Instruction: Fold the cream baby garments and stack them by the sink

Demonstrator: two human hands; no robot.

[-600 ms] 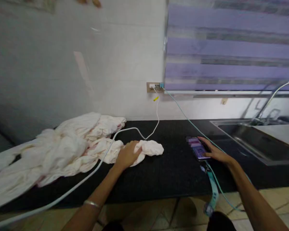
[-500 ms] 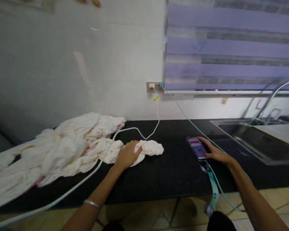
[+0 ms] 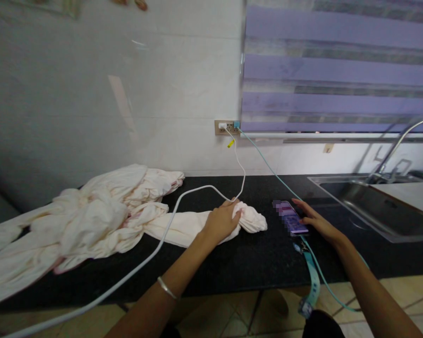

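A large white cloth (image 3: 102, 216) with pinkish stains lies crumpled on the left of the black countertop. My left hand (image 3: 223, 220) is closed around a narrow stretch of it, and a bunched end pokes out to the right of the fingers. On the right, a phone (image 3: 292, 218) with a lit screen lies on the counter, its picture partly pixelated. My right hand (image 3: 315, 220) rests at the phone's right edge, fingers apart, the thumb close to the screen. A teal lanyard (image 3: 312, 270) hangs from the phone's lower end over the counter edge.
A white cable (image 3: 155, 256) runs from the wall socket (image 3: 227, 126) past my left hand and over the cloth. From the same socket a teal cable (image 3: 268, 162) passes behind my right hand. At the right is a steel sink (image 3: 359, 202) with a curved faucet (image 3: 398, 145).
My left hand has moved right along the counter, drawing the cloth's end with it and straightening that stretch. The white cable has shifted right. My right thumb has lifted slightly off the phone's screen.
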